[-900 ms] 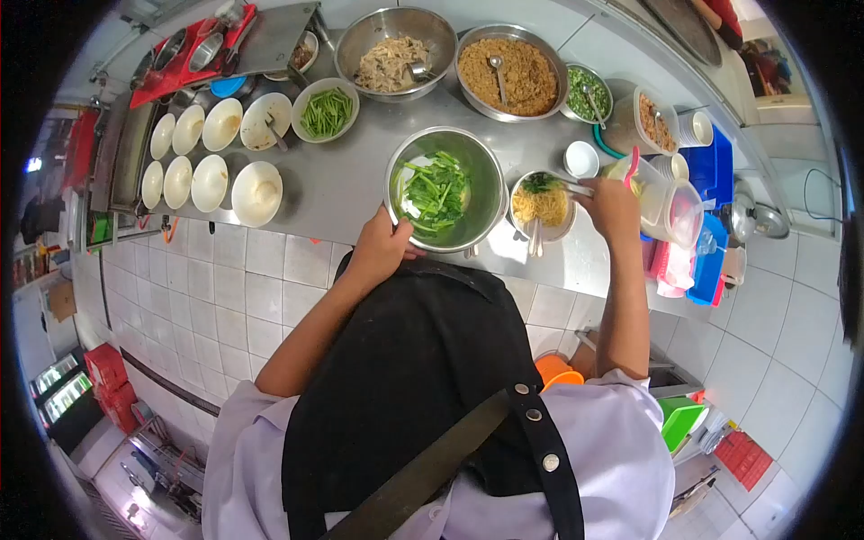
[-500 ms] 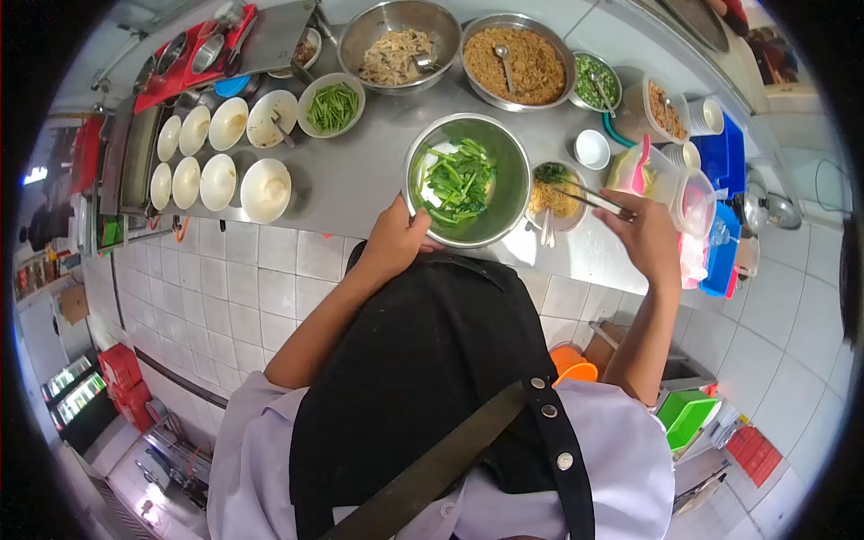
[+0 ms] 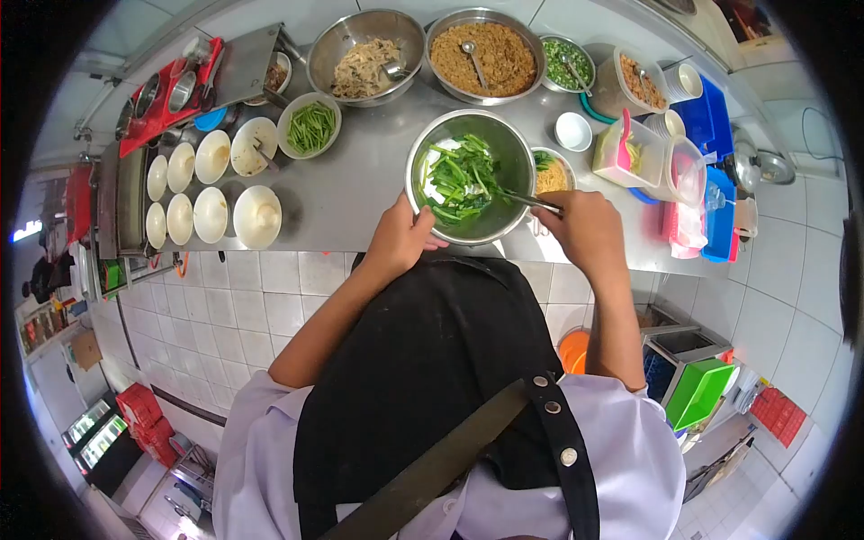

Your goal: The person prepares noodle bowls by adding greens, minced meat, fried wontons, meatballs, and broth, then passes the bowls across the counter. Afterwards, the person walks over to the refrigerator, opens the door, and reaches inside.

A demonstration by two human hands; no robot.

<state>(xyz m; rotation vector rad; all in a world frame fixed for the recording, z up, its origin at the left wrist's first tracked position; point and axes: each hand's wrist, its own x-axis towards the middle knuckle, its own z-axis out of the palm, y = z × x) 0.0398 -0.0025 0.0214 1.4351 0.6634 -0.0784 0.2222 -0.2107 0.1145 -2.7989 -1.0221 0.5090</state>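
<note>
The tongs [image 3: 533,202] have just swung into the greens [image 3: 461,173], upper centre of the frame, shifting the work to the steel bowl [image 3: 517,162]; the right hand [image 3: 587,230] has its fingers clamped on them, the left hand [image 3: 396,239] grips the bowl's near-left rim

My black apron [image 3: 405,360], my pale lilac shirt [image 3: 621,441] with short sleeves [image 3: 261,405], an olive-brown strap [image 3: 423,459] running diagonally, three round metal studs [image 3: 568,457] on black webbing [image 3: 580,495], my bare fingers [image 3: 423,219]
</note>
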